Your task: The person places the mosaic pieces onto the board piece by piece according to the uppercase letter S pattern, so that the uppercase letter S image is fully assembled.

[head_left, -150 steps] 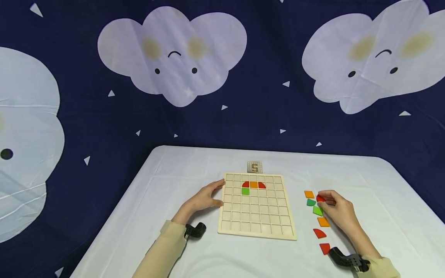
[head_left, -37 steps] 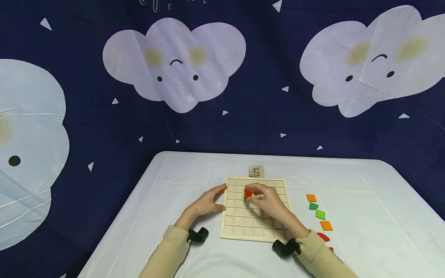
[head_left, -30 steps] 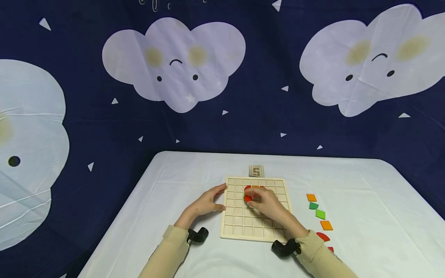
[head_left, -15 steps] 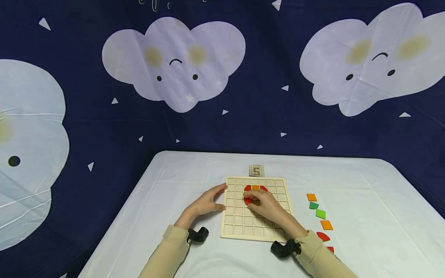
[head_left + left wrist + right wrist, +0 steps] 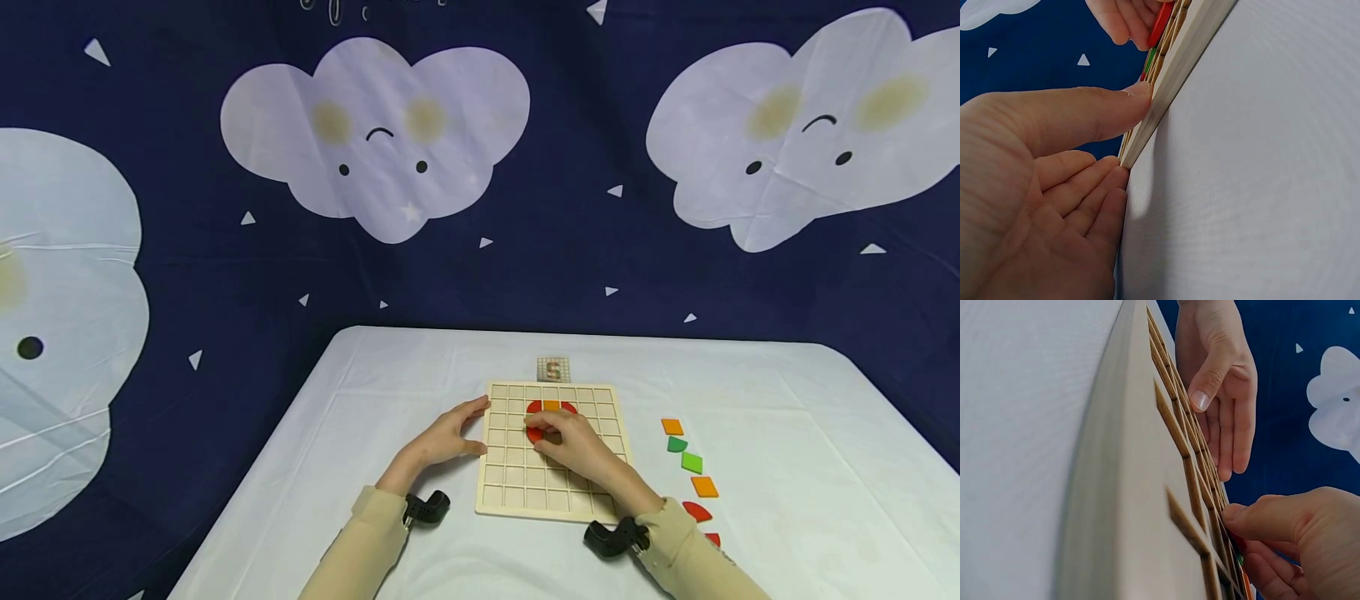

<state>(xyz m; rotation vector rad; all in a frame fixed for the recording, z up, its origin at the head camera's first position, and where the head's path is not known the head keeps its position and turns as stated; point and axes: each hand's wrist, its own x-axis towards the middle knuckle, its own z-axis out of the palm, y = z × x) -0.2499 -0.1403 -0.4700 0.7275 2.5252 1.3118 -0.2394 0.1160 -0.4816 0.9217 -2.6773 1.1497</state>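
In the head view, my left hand (image 5: 446, 435) touches the left edge of a wooden grid board (image 5: 517, 493) with its fingertips and thumb, fingers fairly straight. My right hand (image 5: 577, 442) is over the board, pinching a red quarter-circle tile (image 5: 534, 434) between thumb and fingers. The left wrist view has this red tile (image 5: 1160, 25) standing slightly proud of the grid at the fingertips. Above it on the board, an orange square tile (image 5: 552, 405) lies between two red quarter-circle tiles (image 5: 533, 406). A green square tile (image 5: 1150, 57) is hidden by the right fingers in the head view.
Right of the board lies a loose column of tiles: an orange square (image 5: 672, 427), a green quarter-circle (image 5: 677, 444), a light green square (image 5: 692, 462), another orange square (image 5: 704, 487) and red pieces (image 5: 697, 510). A small S pattern card (image 5: 553, 369) sits behind the board.
My right hand has carried the red quarter-circle tile from the right-hand column leftward onto the board, then lowered it below the green square. Over the last half second, both hands stay nearly still.
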